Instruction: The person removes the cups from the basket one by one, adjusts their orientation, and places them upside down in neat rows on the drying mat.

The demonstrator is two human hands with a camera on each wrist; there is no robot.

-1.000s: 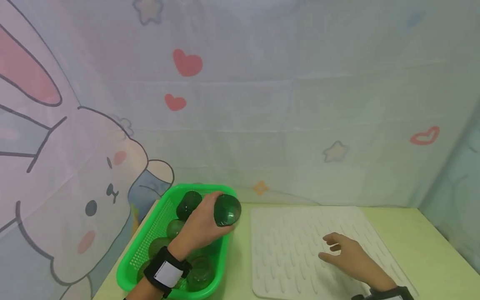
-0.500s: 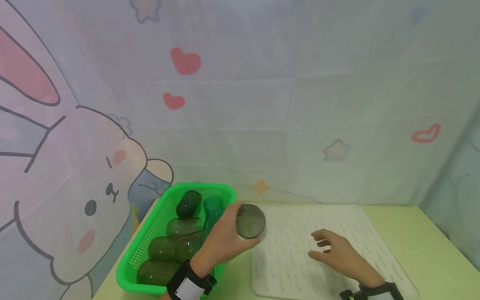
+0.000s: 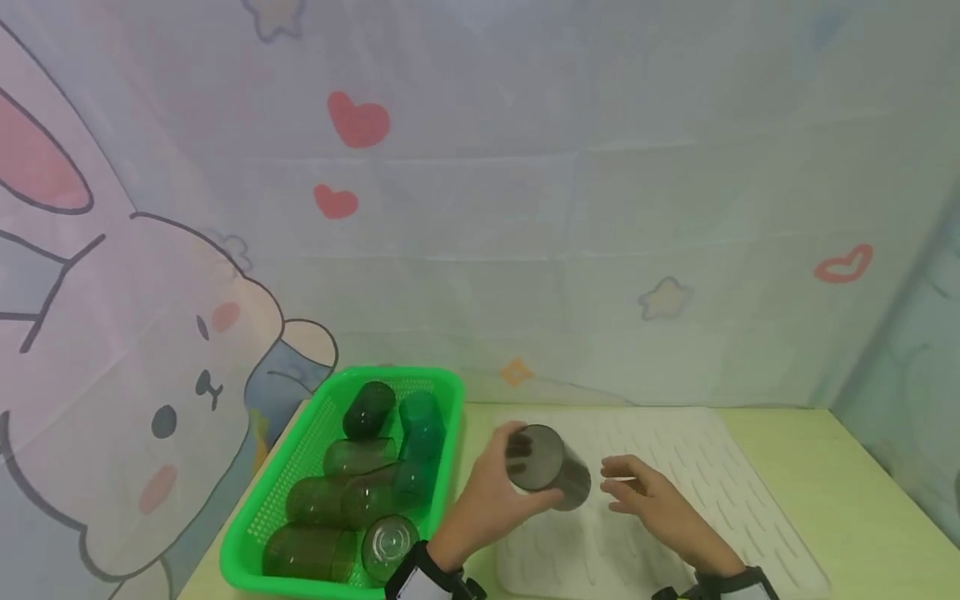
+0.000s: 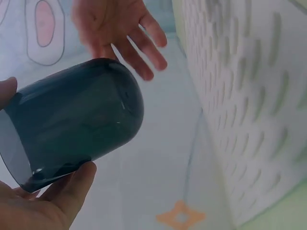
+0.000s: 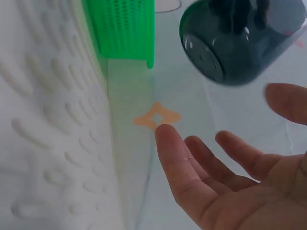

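The left hand [image 3: 491,500] has its fingers and thumb curled round a dark tinted tumbler [image 3: 572,483] near its open end. The tumbler is tilted, its closed base towards the right hand [image 3: 652,504], and is lifted clear above the left part of a white ridged mat [image 3: 720,492]. The right hand is just beside that base without touching it, fingers spread and loosely bent, thumb apart, holding nothing. Both wrists wear black straps.

To the left of the mat stands a bright green plastic basket [image 3: 454,417] with perforated walls. In it, a near-black tumbler [image 3: 369,410] lies at the far left, with teal tumblers [image 3: 422,421] along the right side. Olive-brown tumblers [image 3: 310,552] lie on their sides in the middle and near left, and a tumbler with a ringed round end [image 3: 390,546] facing up sits in the near right corner.

Basket and mat rest on a pale yellow-green worktop [image 3: 787,450]. Behind hangs a pale cloth backdrop [image 3: 525,208] printed with a large rabbit [image 3: 112,433], hearts and stars.
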